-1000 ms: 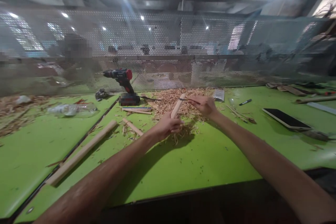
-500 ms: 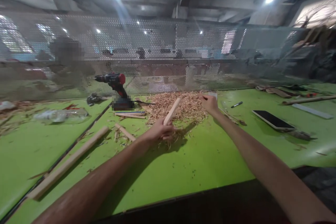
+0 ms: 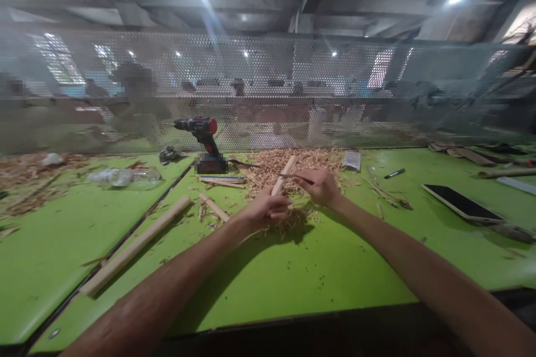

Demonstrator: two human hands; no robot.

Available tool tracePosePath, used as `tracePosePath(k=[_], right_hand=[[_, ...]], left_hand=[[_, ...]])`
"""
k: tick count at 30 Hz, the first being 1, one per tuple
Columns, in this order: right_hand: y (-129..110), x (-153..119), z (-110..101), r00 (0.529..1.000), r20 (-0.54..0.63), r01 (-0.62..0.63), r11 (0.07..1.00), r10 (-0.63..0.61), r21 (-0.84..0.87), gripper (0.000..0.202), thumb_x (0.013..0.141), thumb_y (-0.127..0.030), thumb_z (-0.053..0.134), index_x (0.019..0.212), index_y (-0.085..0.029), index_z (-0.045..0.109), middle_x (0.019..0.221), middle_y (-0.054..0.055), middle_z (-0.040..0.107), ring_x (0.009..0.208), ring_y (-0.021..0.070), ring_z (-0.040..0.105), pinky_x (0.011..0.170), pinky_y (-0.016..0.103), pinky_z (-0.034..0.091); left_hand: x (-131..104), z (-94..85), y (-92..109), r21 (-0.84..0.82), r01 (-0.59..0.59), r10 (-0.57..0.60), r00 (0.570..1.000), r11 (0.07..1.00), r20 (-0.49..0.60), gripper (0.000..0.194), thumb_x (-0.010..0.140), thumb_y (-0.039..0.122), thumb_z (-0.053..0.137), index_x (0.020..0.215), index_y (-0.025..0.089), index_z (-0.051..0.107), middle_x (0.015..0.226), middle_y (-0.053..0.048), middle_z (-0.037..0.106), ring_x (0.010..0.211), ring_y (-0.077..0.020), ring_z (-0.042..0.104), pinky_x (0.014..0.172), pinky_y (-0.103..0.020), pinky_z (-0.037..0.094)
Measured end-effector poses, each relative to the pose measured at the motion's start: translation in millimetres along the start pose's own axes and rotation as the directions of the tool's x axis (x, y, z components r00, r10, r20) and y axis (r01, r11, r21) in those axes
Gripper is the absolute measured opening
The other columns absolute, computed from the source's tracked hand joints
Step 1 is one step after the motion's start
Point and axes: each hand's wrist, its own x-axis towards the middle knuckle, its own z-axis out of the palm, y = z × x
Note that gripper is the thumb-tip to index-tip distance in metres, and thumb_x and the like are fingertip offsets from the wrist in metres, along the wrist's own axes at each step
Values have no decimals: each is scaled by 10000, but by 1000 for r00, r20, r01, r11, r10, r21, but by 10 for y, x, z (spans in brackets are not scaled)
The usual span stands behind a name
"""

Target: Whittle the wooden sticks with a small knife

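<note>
My left hand [image 3: 267, 207] is closed around the lower end of a pale wooden stick [image 3: 288, 167], which slants up and away from me. My right hand [image 3: 323, 186] is closed on a slim, dark-bladed knife [image 3: 300, 177]; its handle is hidden in the fingers. The blade lies across the stick just above my left hand. Curled wood shavings [image 3: 266, 164] are heaped behind and beneath both hands.
A cordless drill [image 3: 205, 134] stands left of the heap. A long wooden bar [image 3: 138, 245] and a plastic bottle [image 3: 129, 177] lie farther left. On the right are a pen [image 3: 394, 173] and a phone [image 3: 460, 202]. A perforated screen [image 3: 268, 117] borders the green bench.
My right hand has come left and nearer, bringing the knife blade onto the stick. My left hand keeps its grip. The whole view has shifted, with bench items appearing farther right.
</note>
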Motion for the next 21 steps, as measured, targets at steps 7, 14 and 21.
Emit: tracePosePath(k=[7, 14, 21], right_hand=[[333, -3, -308, 965, -178, -214, 970, 192, -112, 486, 1084, -592, 578, 1158, -242, 907, 1111, 120, 872, 920, 331, 816, 791, 427, 634], [445, -2, -365, 936, -299, -209, 977, 185, -51, 478, 1100, -581, 528, 1093, -291, 908, 1118, 141, 865, 990, 363, 832, 823, 497, 670], [-106, -37, 45, 996, -15, 84, 996, -83, 38, 518, 1124, -674, 516, 1119, -328, 901, 995, 68, 877, 750, 248, 810, 591, 378, 630]], left_hand=[[-58, 150, -30, 67, 33, -38, 996, 997, 77, 594, 701, 141, 918, 863, 257, 358, 605, 148, 407, 415, -4, 323, 397, -130, 273], [-31, 125, -76, 161, -84, 83, 996, 983, 11, 502, 715, 190, 900, 842, 242, 418, 589, 131, 445, 441, -31, 384, 410, -149, 312], [26, 166, -53, 178, -152, 183, 967, 972, -177, 391, 699, 112, 799, 838, 238, 456, 574, 131, 451, 417, -43, 374, 395, -168, 307]])
